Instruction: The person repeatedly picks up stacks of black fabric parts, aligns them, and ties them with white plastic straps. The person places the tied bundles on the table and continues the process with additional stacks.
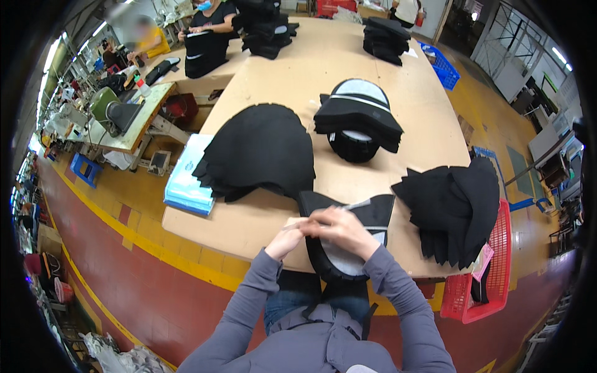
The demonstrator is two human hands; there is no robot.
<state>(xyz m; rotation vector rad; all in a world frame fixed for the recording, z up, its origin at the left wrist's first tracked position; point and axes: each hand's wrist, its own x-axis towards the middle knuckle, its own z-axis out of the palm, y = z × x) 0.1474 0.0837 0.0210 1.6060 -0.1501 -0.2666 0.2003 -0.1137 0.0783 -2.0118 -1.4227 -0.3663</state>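
A broad tan worktable (301,68) is stretching away from the person. On its near left, a wide stack of black cut pieces (261,152) is spreading out with a layered, scalloped edge. At the near right corner, a fanned pile of black pieces (451,211) is lying with its upper layers folding over. Beside that corner, a red plastic basket (458,301) is standing below the tabletop. Farther in, a rounded black bundle (360,121) with pale grey faces and a white band is sitting between the two piles. Directly before the person, at the near edge, a black-and-grey panel (339,260) is lying, its flared black end pointing away and a pale strip crossing it. A light-blue packet (189,177) is resting at the left edge, partly under the wide stack. The right hand (339,225) is hovering over the panel, its fingers bending toward the left hand (287,240). The left hand is meeting them just beside the panel's left edge. The fingers are blurring together; I cannot tell whether they are grasping anything.
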